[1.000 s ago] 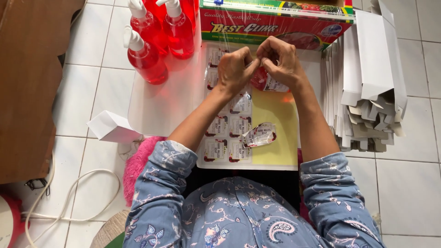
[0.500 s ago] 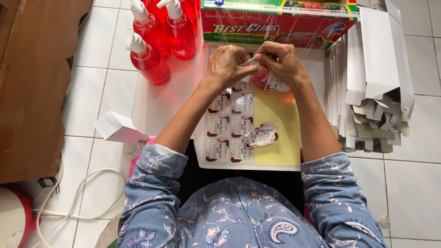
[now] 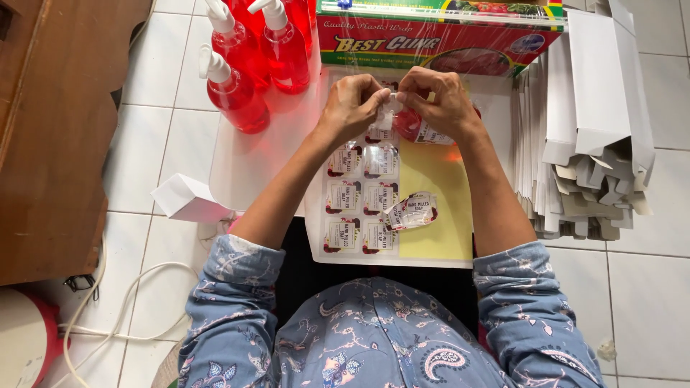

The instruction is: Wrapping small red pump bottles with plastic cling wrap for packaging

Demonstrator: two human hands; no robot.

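Note:
My left hand (image 3: 352, 100) and my right hand (image 3: 440, 100) meet at the far end of a sticker sheet (image 3: 431, 237), fingertips pinching a small white label (image 3: 388, 115) between them. Under my right hand lies a small red bottle (image 3: 411, 123) on its side, with a label on it. The sheet has a yellow backing and carries several small rectangular labels (image 3: 363, 197) in two columns. One peeled, crumpled label (image 3: 411, 210) lies loose on the yellow part.
Three red pump bottles (image 3: 248, 61) stand at the upper left on a white board (image 3: 248, 169). A long red and green cling-wrap box (image 3: 438, 36) lies across the top. A stack of flat white cartons (image 3: 582, 129) is at the right, one small white box (image 3: 185, 197) at the left.
My two hands have stayed together over the top of the sheet, working at the small label; the fingers shifted slightly. The view moved a little.

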